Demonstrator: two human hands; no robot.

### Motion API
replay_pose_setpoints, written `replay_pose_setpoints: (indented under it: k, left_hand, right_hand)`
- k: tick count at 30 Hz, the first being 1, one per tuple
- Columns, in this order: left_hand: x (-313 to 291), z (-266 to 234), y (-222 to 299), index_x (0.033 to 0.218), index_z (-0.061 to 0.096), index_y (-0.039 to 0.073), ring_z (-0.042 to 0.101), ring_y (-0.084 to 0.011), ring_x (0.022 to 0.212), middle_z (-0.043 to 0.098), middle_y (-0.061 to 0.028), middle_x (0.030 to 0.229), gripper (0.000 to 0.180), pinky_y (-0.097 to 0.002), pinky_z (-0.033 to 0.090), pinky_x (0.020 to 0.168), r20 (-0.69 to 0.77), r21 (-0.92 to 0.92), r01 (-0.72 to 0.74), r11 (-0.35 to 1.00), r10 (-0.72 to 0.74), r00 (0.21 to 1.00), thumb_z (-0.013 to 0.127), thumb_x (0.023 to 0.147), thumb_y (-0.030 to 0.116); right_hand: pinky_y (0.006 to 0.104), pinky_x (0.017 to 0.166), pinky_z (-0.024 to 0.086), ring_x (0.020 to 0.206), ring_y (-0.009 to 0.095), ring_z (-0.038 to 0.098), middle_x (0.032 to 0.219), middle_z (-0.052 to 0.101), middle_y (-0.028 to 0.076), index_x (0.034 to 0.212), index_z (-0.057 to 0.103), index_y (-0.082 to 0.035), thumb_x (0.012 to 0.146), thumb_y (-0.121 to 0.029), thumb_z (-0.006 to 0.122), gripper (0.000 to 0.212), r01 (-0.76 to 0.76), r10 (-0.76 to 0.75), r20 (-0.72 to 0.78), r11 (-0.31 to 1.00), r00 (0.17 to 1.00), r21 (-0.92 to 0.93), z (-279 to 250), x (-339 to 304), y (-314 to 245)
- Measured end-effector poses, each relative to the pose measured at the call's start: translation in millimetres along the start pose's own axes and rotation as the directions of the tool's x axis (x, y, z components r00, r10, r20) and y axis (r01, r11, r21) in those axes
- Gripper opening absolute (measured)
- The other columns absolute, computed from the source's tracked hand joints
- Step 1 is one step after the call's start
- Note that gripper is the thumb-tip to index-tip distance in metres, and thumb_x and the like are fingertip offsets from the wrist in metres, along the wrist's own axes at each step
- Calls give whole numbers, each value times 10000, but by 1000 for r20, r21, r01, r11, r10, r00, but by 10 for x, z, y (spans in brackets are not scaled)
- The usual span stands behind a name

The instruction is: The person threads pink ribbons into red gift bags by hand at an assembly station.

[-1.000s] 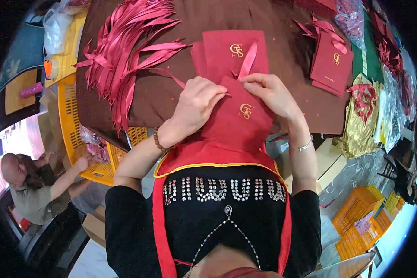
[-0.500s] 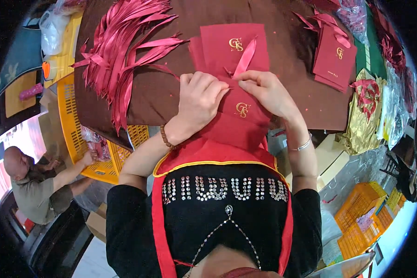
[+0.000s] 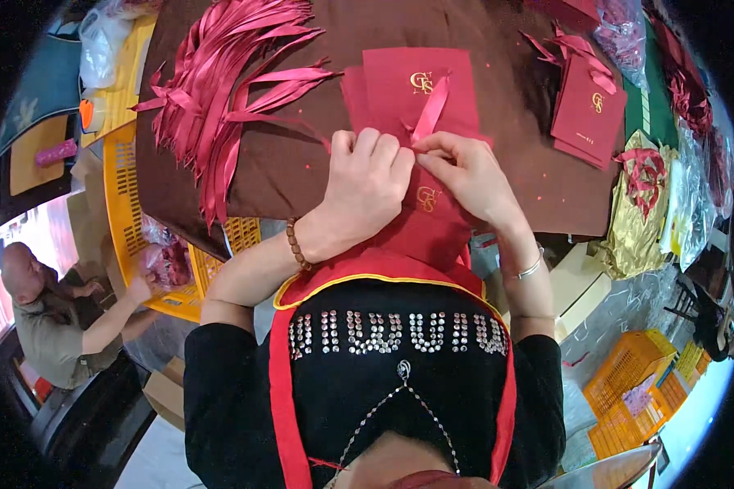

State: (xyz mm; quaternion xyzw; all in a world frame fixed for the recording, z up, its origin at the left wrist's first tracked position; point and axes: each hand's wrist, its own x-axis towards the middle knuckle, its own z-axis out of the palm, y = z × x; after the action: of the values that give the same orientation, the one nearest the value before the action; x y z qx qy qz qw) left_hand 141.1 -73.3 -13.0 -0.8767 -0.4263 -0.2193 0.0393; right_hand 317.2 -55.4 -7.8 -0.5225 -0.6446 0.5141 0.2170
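Between my hands, a pink-red satin ribbon (image 3: 431, 112) rises from the edge of a dark red card pouch with a gold monogram (image 3: 429, 200). My left hand (image 3: 371, 175) is closed at the ribbon's base, knuckles up; its fingertips are partly hidden. My right hand (image 3: 469, 173) pinches there too, thumb and forefinger together, almost touching the left. The pouch's lower part hangs toward my red apron (image 3: 375, 269). Just beyond my fingers lie more flat red pouches (image 3: 387, 73), the top one with the same gold mark.
A thick bundle of ribbons (image 3: 212, 106) covers the table's left side. Pouches with ribbons (image 3: 589, 114) are stacked at right on the brown cloth (image 3: 538, 191). A yellow crate (image 3: 124, 212) stands left, where another person (image 3: 65, 318) reaches in. Gold wrapping (image 3: 632, 220) hangs right.
My left hand has turned and moved slightly right, its fingers now against my right hand's. The ribbon still stands up between them. The other person's arm has shifted a little at the crate.
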Motion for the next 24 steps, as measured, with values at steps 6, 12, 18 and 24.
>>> replay_pose_setpoints:
  k: [6, 12, 18, 24]
  left_hand:
    - [13, -27, 46, 722, 538, 70, 451, -205, 706, 462, -53, 710, 96, -366, 342, 642, 7, 53, -83, 995, 82, 997, 539, 680, 157]
    - [50, -40, -101, 766, 582, 72, 492, -240, 769, 513, -62, 786, 129, -375, 375, 677, 4, -343, -23, 939, 26, 1000, 561, 769, 199]
    - [227, -19, -568, 821, 605, 29, 511, -253, 908, 565, -79, 892, 189, -345, 376, 850, 469, -714, 341, 612, 56, 881, 529, 865, 196]
    - [506, -73, -743, 878, 616, -4, 536, -248, 893, 580, -112, 900, 204, -339, 407, 803, 596, -761, 293, 578, 447, 667, 533, 847, 179]
  right_hand:
    - [250, 692, 480, 766, 89, 605, 843, 683, 106, 1009, 616, 39, 847, -91, 572, 212, -12, 13, -14, 999, 1000, 51, 34, -80, -107]
    - [242, 700, 475, 782, 90, 605, 841, 679, 110, 1054, 590, 29, 833, -79, 588, 245, 11, -10, -8, 997, 1000, 70, 33, -131, -5]
    - [266, 652, 474, 721, 133, 619, 789, 655, 116, 992, 524, 10, 810, -63, 628, 221, 104, -104, -21, 995, 994, -8, 48, -257, -283]
    - [316, 602, 477, 669, 268, 628, 789, 629, 156, 961, 498, -16, 817, -75, 630, 204, 248, -253, -33, 962, 967, -114, 132, -330, -321]
